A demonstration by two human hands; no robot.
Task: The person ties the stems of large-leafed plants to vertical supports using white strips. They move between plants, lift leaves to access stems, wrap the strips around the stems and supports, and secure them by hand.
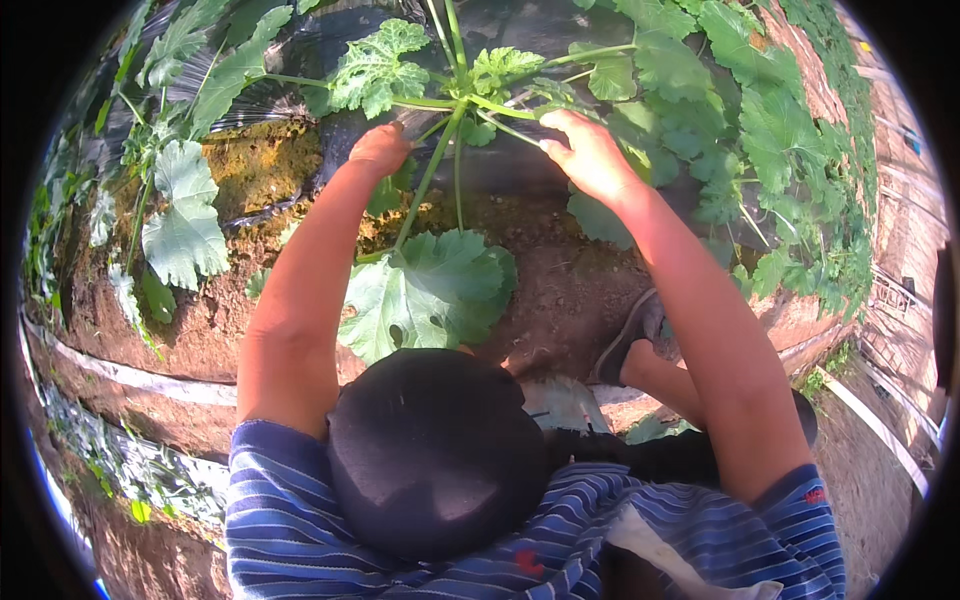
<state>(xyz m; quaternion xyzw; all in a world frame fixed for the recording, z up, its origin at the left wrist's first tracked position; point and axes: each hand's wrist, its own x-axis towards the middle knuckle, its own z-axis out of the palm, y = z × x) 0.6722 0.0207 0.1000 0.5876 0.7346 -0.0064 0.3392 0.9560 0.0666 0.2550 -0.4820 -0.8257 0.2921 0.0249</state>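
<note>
A squash-like plant (462, 88) with lobed leaves and long green stalks spreads from its crown in front of me. My left hand (382, 148) is at the left of the crown, its fingers curled near the stalks; what lies in its grasp is hidden. To the right of the crown, my right hand (585, 150) has thumb and index finger spread at the ends of pale stalks; whether it grips them is unclear. Between my forearms, a broad leaf (435, 289) with a few holes hangs over the soil on a long stalk.
Black plastic mulch (517, 161) covers the raised bed around the crown. More leafy plants stand at left (184, 214) and right (780, 142). A white strip (150, 381) runs along the soil. My shoe (634, 337) rests beside the bed.
</note>
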